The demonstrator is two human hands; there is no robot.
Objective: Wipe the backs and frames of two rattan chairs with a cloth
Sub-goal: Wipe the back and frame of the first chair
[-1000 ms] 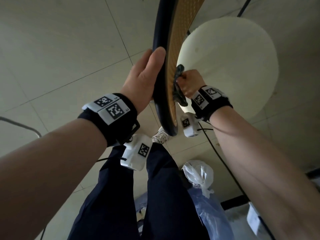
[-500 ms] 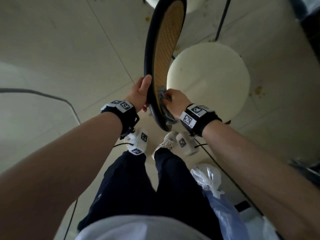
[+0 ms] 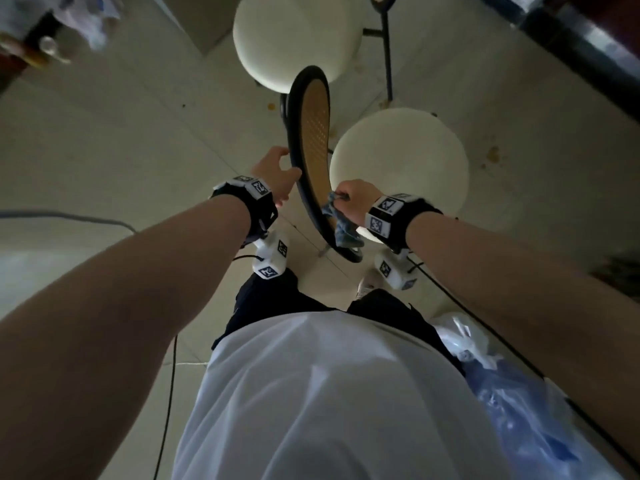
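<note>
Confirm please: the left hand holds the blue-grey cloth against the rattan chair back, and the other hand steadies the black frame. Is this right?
Not quite. The head view shows the right hand gripping the cloth against the chair back; the left hand steadies the black frame.

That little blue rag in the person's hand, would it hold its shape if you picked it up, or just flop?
Probably flop: the cloth is bunched in the right hand, and its loose end droops in soft folds over the chair back's black frame. It looks light, since a few curled fingers carry it. It likely won't slip easily, as crumpled fabric tends to cling.
</note>
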